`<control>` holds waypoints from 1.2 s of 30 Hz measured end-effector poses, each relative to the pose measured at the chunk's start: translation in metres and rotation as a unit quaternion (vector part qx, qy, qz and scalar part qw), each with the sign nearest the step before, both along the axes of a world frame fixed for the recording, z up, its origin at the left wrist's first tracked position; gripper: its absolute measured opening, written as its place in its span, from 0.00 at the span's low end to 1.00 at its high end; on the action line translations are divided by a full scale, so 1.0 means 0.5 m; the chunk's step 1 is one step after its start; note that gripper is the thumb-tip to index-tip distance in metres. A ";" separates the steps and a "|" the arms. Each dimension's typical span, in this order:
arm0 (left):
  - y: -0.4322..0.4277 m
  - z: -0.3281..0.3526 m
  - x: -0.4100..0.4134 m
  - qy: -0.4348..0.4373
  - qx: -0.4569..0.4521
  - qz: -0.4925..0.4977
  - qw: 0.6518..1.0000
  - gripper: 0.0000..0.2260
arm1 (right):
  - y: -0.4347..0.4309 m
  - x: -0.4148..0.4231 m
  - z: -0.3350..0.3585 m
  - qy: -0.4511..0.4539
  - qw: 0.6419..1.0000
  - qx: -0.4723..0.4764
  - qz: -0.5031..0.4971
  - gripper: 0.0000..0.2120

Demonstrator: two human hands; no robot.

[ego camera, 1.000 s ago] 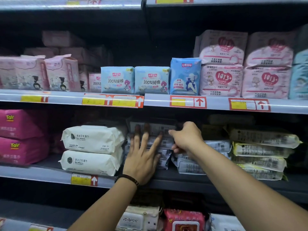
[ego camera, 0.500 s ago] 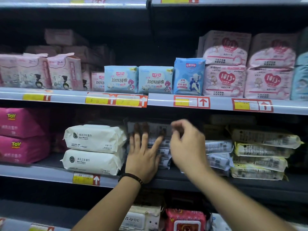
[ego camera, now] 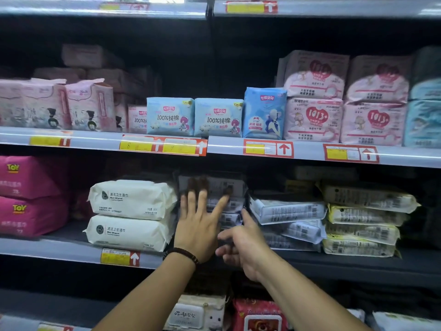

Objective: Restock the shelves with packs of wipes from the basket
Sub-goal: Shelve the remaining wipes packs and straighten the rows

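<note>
Left hand flat, fingers spread, pressing the grey wipes stack on the middle shelf. Right hand loosely curled, holding nothing, index fingertip touching the stack.

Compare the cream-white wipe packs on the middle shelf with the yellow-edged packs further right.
The cream-white wipe packs are plump, stacked two high, with printed fronts facing out. The yellow-edged packs are flatter, piled about four high and slightly askew, showing barcodes and fine print. Both piles lie flat on the same grey shelf, untouched by either hand.
</note>
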State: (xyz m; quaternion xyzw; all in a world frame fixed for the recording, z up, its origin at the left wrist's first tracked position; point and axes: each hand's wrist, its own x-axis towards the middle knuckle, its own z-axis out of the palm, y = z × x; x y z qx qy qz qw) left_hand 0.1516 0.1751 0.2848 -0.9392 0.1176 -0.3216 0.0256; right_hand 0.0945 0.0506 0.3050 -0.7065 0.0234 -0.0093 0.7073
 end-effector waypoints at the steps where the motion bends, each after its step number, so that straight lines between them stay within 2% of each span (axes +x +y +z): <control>1: -0.001 0.004 0.000 0.000 0.003 0.004 1.000 0.40 | 0.000 -0.001 0.001 0.003 1.000 0.001 0.013 0.46; 4: -0.004 0.004 0.005 0.008 0.003 0.006 1.000 0.36 | -0.010 0.001 0.003 0.012 0.999 -0.002 0.039 0.45; 8: -0.006 -0.008 0.016 -0.008 -0.005 0.002 1.000 0.32 | -0.024 0.005 0.003 0.027 0.996 -0.051 0.074 0.47; 11: -0.007 -0.019 0.029 -0.026 0.009 0.018 0.999 0.33 | -0.046 0.003 0.003 0.030 0.989 -0.090 0.111 0.48; 14: -0.009 -0.020 0.025 -0.038 -0.001 0.023 0.999 0.36 | -0.069 -0.019 0.003 0.009 0.990 -0.119 0.074 0.45; 16: -0.017 -0.016 0.005 -0.046 -0.021 0.025 0.998 0.40 | -0.085 -0.047 -0.005 -0.024 0.990 -0.136 0.026 0.37; 19: -0.055 -0.018 -0.047 -0.069 -0.076 0.014 0.995 0.39 | -0.132 -0.085 -0.028 -0.111 0.979 -0.156 -0.069 0.12; 20: -0.073 -0.025 -0.067 -0.075 -0.086 -0.002 0.993 0.37 | -0.152 -0.095 -0.039 -0.137 0.971 -0.162 -0.106 0.08; 23: -0.133 -0.063 -0.117 -0.056 -0.081 -0.079 0.992 0.22 | -0.215 -0.116 -0.064 -0.186 0.933 -0.210 -0.225 0.11; 25: -0.173 -0.092 -0.141 -0.025 -0.031 -0.136 0.990 0.19 | -0.252 -0.122 -0.075 -0.185 0.916 -0.241 -0.261 0.16; 29: -0.251 -0.128 -0.149 0.042 0.042 -0.153 0.986 0.32 | -0.292 -0.116 -0.090 -0.165 0.910 -0.318 -0.208 0.27; 31: -0.271 -0.130 -0.142 0.070 0.055 -0.131 0.987 0.38 | -0.302 -0.114 -0.088 -0.158 0.891 -0.379 -0.195 0.29; 33: -0.276 -0.128 -0.136 0.087 0.080 -0.101 0.988 0.40 | -0.311 -0.112 -0.080 -0.139 0.868 -0.436 -0.191 0.30; 36: -0.271 -0.127 -0.131 0.103 0.086 -0.064 0.989 0.39 | -0.327 -0.106 -0.065 -0.120 0.873 -0.439 -0.178 0.29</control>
